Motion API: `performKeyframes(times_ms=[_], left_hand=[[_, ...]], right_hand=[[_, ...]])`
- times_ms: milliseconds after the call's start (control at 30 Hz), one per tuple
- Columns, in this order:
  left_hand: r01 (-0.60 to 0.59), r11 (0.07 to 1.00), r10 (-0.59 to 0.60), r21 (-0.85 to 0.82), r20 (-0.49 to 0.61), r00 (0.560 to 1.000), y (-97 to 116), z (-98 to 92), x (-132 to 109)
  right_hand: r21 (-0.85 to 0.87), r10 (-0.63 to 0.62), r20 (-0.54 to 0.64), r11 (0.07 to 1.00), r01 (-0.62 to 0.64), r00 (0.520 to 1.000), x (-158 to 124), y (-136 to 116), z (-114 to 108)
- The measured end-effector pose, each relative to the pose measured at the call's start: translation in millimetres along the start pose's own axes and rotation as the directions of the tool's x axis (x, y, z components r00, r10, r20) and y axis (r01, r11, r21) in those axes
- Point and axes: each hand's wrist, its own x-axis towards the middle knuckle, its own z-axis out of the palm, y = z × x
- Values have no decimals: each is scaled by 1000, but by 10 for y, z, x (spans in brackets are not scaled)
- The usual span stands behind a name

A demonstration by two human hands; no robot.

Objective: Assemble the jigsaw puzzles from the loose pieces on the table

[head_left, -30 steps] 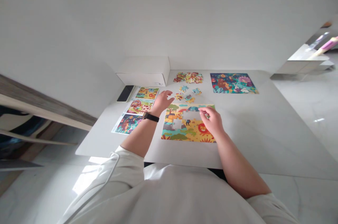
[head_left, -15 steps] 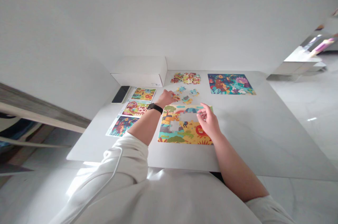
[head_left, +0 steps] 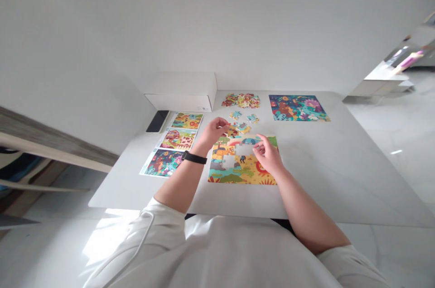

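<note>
My left hand (head_left: 215,132), with a black watch on the wrist, pinches a yellow-brown puzzle piece (head_left: 232,132) over the upper edge of a jigsaw puzzle (head_left: 241,178). That puzzle shows a lion, a pond and trees, and two gaps of bare white table show within it. Over its right side hovers my right hand (head_left: 268,154), fingers apart and loosely bent, with nothing seen in them. Just above the puzzle lie a few loose pieces (head_left: 252,118), partly blue; one orange and grey piece (head_left: 243,128) is close beside the held one.
A heap of mixed pieces (head_left: 248,100) lies at the back near a white box (head_left: 178,101). To the right is an assembled dark-blue puzzle (head_left: 297,108). On the left are a picture sheet (head_left: 176,139) and a phone (head_left: 157,121).
My left hand has drawn back toward me from the loose pieces, lifting a puzzle piece to the puzzle's top edge. My right hand has stayed nearly still.
</note>
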Motion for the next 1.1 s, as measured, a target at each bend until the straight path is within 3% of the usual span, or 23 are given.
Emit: performKeyframes(times_ms=[133, 267, 433, 600, 800, 1100], left_hand=[[57, 988, -50, -145, 55, 997, 134, 177, -427], [113, 969, -87, -218, 126, 988, 84, 286, -623], [121, 959, -98, -255, 104, 990, -61, 324, -623], [122, 950, -105, -287, 74, 992, -161, 353, -604], [134, 952, -111, -273, 99, 989, -192, 382, -620], [155, 959, -129, -239, 122, 984, -233, 352, -598]], right_hand=[[-19, -90, 45, 996, 91, 995, 24, -75, -22], [-110, -263, 179, 952, 285, 948, 90, -251, -75], [-153, -334, 247, 914, 377, 910, 178, -415, 15], [-130, -392, 174, 900, 415, 903, 161, -350, 147], [-127, -433, 140, 884, 450, 890, 93, -264, 123], [-153, -366, 127, 911, 383, 922, 79, -250, 116]])
